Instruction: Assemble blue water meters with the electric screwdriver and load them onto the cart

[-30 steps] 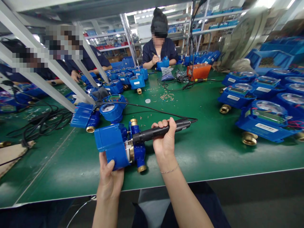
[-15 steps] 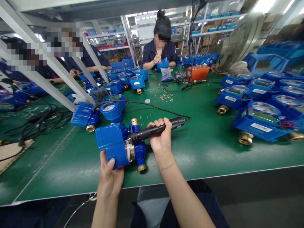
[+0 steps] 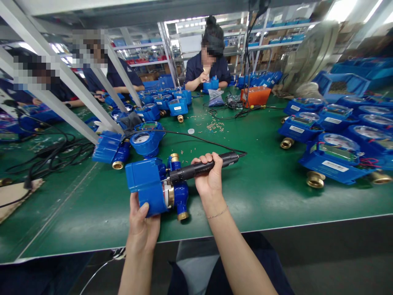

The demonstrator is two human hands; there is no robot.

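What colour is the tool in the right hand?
Black. The electric screwdriver, gripped by the right hand, shows clearly in the head view.

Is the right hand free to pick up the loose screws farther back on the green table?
Probably not yet: the right hand is closed around the black screwdriver. The path to the screws looks open; only the tool's cord crosses it.

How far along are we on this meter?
Done, apparently: the blue housing sits on the held meter. In hand: the left hand steadies that meter on its side while the right hand holds the black electric screwdriver with its tip at the joint. Left: whether the screw is seated cannot be seen; more meters stand at the right, loose screws farther back.
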